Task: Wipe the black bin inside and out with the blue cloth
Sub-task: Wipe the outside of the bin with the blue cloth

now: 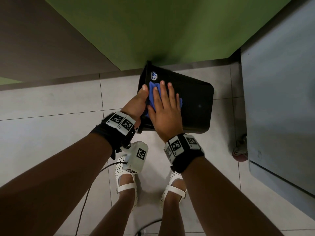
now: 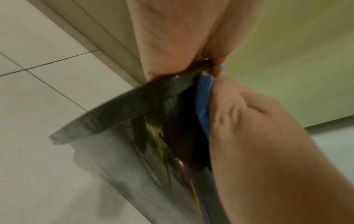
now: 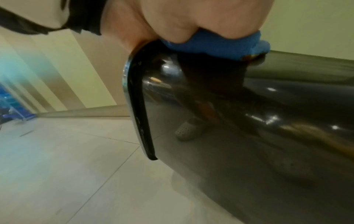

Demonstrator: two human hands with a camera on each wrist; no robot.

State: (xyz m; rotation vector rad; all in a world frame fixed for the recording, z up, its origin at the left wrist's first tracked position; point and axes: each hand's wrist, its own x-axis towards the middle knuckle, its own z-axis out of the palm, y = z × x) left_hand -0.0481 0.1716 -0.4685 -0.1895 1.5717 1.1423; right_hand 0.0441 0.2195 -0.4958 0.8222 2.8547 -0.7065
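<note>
The black bin (image 1: 196, 103) is tipped on its side above the tiled floor, mouth to the left, with a small white sticker (image 1: 154, 76) near the rim. My left hand (image 1: 138, 103) grips the rim (image 2: 118, 112), thumb on the outer wall; its other fingers are hidden. My right hand (image 1: 163, 106) lies flat with straight fingers on the blue cloth (image 1: 152, 92), pressing it against the bin's outer wall just behind the rim. In the right wrist view the cloth (image 3: 220, 45) is squashed between palm and glossy bin wall (image 3: 249, 121).
A green wall panel (image 1: 153, 31) stands right behind the bin. A grey cabinet (image 1: 281, 99) on castors (image 1: 240, 150) stands close on the right. My feet in white perforated shoes (image 1: 126, 181) are on the pale floor tiles below, with a black cable (image 1: 88, 193) trailing beside them.
</note>
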